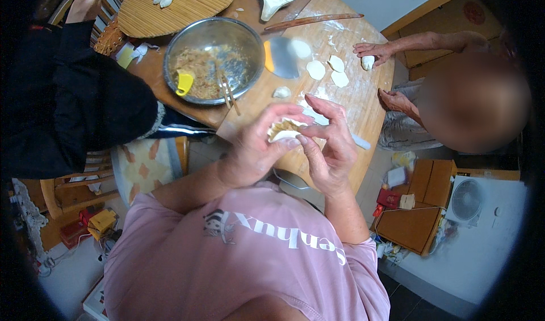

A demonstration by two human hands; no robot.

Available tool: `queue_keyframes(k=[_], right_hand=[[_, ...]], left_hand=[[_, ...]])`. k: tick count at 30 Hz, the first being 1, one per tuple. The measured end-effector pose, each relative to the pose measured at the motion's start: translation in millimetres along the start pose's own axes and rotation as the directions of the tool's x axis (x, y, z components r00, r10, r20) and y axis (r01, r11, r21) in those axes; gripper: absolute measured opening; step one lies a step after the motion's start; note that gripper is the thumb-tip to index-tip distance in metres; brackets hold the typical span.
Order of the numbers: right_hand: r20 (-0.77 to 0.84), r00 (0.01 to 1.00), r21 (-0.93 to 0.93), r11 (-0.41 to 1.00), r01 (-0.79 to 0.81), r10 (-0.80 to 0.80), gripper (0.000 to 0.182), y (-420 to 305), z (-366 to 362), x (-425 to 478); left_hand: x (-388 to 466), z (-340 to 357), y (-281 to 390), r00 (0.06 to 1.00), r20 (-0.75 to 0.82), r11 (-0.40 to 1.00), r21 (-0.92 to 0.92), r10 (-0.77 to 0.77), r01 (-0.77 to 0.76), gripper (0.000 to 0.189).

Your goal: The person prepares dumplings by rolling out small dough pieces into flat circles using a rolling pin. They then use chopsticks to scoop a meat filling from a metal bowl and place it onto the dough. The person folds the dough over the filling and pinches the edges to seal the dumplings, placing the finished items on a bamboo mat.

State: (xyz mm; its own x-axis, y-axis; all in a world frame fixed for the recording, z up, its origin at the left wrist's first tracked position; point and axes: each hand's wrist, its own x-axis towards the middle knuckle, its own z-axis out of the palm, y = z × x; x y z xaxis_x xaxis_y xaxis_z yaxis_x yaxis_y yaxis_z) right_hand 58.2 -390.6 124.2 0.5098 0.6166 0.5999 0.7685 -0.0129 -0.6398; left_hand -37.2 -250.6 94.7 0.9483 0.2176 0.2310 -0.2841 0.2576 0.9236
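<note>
My left hand [251, 148] cups a partly folded dumpling [286, 134], its white wrapper open at the top over brown filling. The thumb and forefinger of my right hand [334, 157] pinch the wrapper's right edge. Both hands are raised above the near side of the wooden table. Beyond them, round dough wrappers [316, 70] and a small dough lump [282, 92] lie on the floured surface. A steel bowl [168, 72] to the upper left holds filling, chopsticks [232, 97] and a yellow-handled utensil [184, 84]. Below my right hand, a pale handle [361, 142] shows; its other end is hidden.
A dough scraper [284, 59] lies right of the bowl, with a rolling pin [313, 21] behind. Dumplings [163, 0] sit on a round bamboo tray [191, 16]. On the right, another person's hand [381, 53] touches dough [367, 62]. A dark-sleeved person [81, 95] is at left.
</note>
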Motion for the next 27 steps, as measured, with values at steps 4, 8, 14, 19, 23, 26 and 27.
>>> queue_keyframes(k=[4,8,14,19,23,26,27], right_hand=[[-0.018,0.997,0.031,0.997,-0.071,0.071,0.018,-5,2,3],[0.054,0.996,0.030,0.997,-0.072,0.071,0.014,-3,-4,5],[-0.008,1.000,0.017,1.000,-0.006,0.006,0.012,-7,-4,6],[-0.062,0.995,0.083,0.994,-0.067,0.072,0.020,-3,-4,1],[-0.041,0.983,0.099,0.979,-0.176,0.181,0.030,-2,-9,-5],[-0.012,0.976,0.080,0.973,-0.217,0.218,0.031,-1,-12,-8],[-0.015,0.972,0.083,0.969,-0.233,0.235,0.030,-1,-11,-8]], left_hand=[[1,-1,-3,0.997,-0.001,0.991,0.117,0.071,-0.070,0.049],[0,-2,-6,0.996,0.032,0.991,0.103,0.081,-0.084,0.053],[5,1,-3,0.974,0.063,0.965,0.140,0.216,-0.223,0.052],[1,-3,-3,0.999,0.045,0.986,0.164,0.022,-0.029,0.040],[2,-4,2,0.999,0.034,0.996,0.084,-0.042,0.039,0.035],[4,-4,2,0.997,0.022,0.995,0.067,-0.073,0.071,0.035],[5,-3,1,0.998,0.022,0.998,0.015,-0.067,0.066,0.035]])
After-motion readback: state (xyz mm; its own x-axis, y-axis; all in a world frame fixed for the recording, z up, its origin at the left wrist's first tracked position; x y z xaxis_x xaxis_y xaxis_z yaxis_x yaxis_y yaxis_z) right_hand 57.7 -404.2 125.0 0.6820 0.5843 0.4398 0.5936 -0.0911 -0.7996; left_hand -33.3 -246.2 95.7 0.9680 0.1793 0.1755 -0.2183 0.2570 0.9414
